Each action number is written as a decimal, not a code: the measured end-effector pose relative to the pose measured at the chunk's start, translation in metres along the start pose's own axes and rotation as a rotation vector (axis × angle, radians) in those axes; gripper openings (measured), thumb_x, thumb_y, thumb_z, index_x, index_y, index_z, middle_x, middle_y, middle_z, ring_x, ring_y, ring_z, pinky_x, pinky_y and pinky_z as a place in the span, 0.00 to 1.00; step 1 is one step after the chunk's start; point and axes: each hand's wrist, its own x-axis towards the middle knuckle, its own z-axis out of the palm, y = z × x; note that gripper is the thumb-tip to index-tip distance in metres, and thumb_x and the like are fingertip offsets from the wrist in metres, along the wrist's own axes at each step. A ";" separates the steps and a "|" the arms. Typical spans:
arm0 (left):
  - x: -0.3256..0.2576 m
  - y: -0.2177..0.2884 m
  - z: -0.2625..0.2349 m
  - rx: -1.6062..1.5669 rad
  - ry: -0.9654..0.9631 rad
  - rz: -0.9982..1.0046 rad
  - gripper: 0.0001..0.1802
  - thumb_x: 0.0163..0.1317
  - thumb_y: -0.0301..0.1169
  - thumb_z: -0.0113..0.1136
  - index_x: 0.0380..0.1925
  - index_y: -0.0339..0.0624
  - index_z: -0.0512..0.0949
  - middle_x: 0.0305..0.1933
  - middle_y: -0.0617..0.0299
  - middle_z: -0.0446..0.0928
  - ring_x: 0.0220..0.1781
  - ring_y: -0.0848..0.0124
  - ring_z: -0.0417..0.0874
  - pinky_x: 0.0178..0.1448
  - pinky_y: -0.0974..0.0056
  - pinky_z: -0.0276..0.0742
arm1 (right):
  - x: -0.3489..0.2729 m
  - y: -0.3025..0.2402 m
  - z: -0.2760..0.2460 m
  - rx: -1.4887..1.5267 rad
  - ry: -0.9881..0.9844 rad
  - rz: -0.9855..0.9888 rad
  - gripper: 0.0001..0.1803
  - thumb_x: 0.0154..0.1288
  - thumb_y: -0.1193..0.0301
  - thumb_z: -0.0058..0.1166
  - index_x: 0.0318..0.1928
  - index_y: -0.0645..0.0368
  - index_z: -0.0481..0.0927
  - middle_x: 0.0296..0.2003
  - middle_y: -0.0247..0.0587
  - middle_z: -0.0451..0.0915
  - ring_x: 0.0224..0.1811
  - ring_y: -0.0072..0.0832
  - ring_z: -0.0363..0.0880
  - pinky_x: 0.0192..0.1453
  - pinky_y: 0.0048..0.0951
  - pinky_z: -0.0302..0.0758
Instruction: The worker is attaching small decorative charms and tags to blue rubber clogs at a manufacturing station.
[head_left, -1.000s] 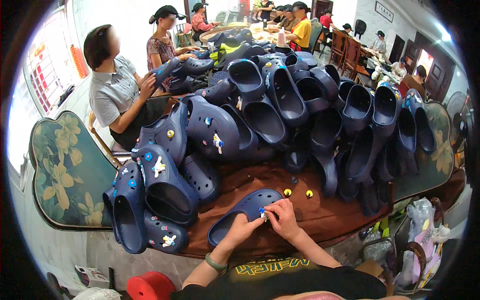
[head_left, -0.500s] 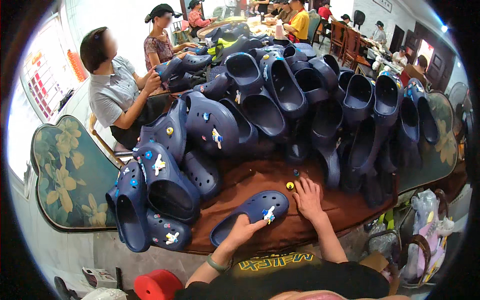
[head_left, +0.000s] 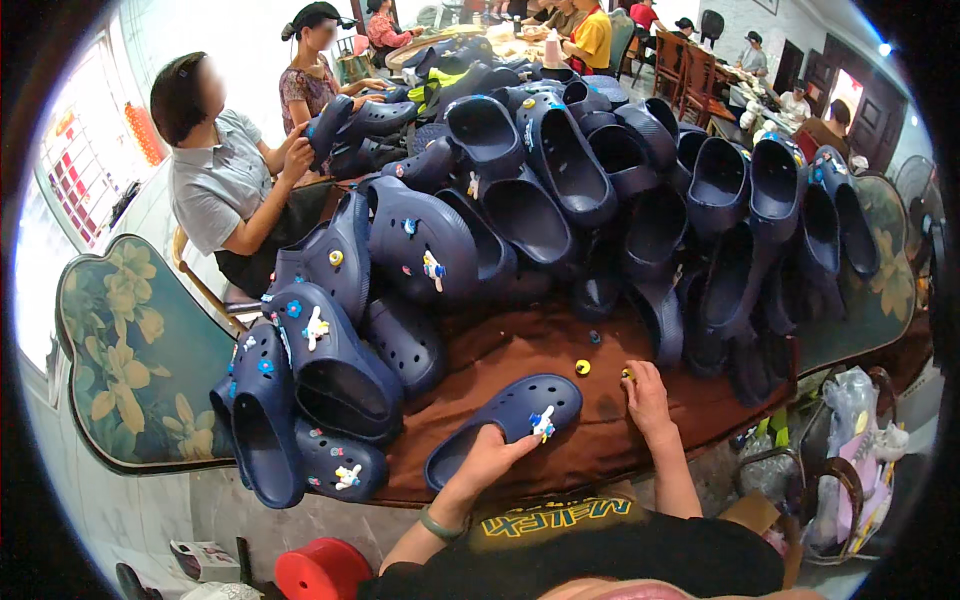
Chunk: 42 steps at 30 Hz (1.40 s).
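My left hand point(head_left: 488, 458) grips a navy clog point(head_left: 515, 404) by its side, thumb on top, toe pointing up and right. A white and blue figure charm point(head_left: 542, 424) sits on that clog's upper, close to my thumb; its other holes show dark. To the right of the clog, my right hand point(head_left: 650, 402) is raised with the fingertips closed on a small yellow and black charm point(head_left: 628, 374). Another yellow charm point(head_left: 583, 367) lies on the brown cloth point(head_left: 480, 345) between the clog and my right hand. Beyond it is a tiny blue charm point(head_left: 595, 338).
A high pile of navy clogs point(head_left: 530, 220) covers the far table; several charm-dotted clogs point(head_left: 335, 365) stand on the left. Flowered chair backs point(head_left: 135, 350) flank the table. A red stool point(head_left: 322, 570) is below left, plastic bags point(head_left: 850, 440) at right. A co-worker point(head_left: 225, 175) handles a clog.
My right hand has lifted off the cloth and moved slightly right, now pinching a yellow charm. My left hand keeps its hold on the clog. The view has shifted slightly.
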 end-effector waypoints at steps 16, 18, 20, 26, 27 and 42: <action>0.001 -0.017 -0.002 0.006 0.005 0.006 0.25 0.57 0.29 0.63 0.54 0.31 0.72 0.53 0.57 0.76 0.54 0.68 0.76 0.60 0.63 0.70 | 0.026 -0.081 0.015 0.418 -0.185 -0.149 0.06 0.64 0.74 0.51 0.39 0.62 0.76 0.39 0.47 0.74 0.43 0.42 0.73 0.49 0.36 0.70; 0.001 -0.017 0.001 -0.015 0.017 0.010 0.25 0.57 0.29 0.63 0.54 0.31 0.72 0.52 0.57 0.76 0.53 0.68 0.76 0.59 0.64 0.71 | 0.032 -0.085 0.018 0.451 -0.195 -0.129 0.07 0.62 0.73 0.53 0.40 0.60 0.77 0.37 0.45 0.75 0.43 0.40 0.72 0.49 0.35 0.70; 0.001 -0.013 0.001 -0.037 0.028 0.015 0.24 0.57 0.29 0.63 0.54 0.31 0.72 0.52 0.57 0.76 0.53 0.69 0.77 0.59 0.64 0.71 | 0.039 -0.087 0.021 0.510 -0.207 -0.084 0.07 0.62 0.72 0.55 0.40 0.59 0.78 0.35 0.44 0.75 0.43 0.39 0.72 0.50 0.35 0.69; 0.008 -0.013 -0.004 0.001 0.083 0.041 0.22 0.64 0.37 0.59 0.52 0.32 0.74 0.50 0.58 0.78 0.50 0.71 0.78 0.55 0.67 0.72 | 0.052 -0.080 0.019 0.511 -0.381 -0.116 0.07 0.60 0.71 0.58 0.38 0.58 0.80 0.35 0.41 0.75 0.42 0.36 0.73 0.47 0.34 0.70; 0.007 -0.009 -0.007 -0.190 0.103 -0.118 0.22 0.65 0.41 0.56 0.50 0.32 0.75 0.47 0.59 0.79 0.47 0.73 0.78 0.52 0.68 0.73 | 0.052 -0.079 0.021 0.511 -0.381 -0.113 0.07 0.60 0.71 0.58 0.38 0.58 0.80 0.35 0.41 0.75 0.42 0.36 0.73 0.47 0.34 0.70; -0.017 -0.007 0.001 0.015 0.152 -0.117 0.17 0.60 0.37 0.55 0.39 0.33 0.80 0.37 0.66 0.80 0.40 0.77 0.77 0.46 0.68 0.72 | 0.042 -0.075 0.015 0.483 -0.303 -0.238 0.09 0.57 0.70 0.62 0.39 0.58 0.83 0.37 0.43 0.80 0.43 0.39 0.77 0.49 0.36 0.74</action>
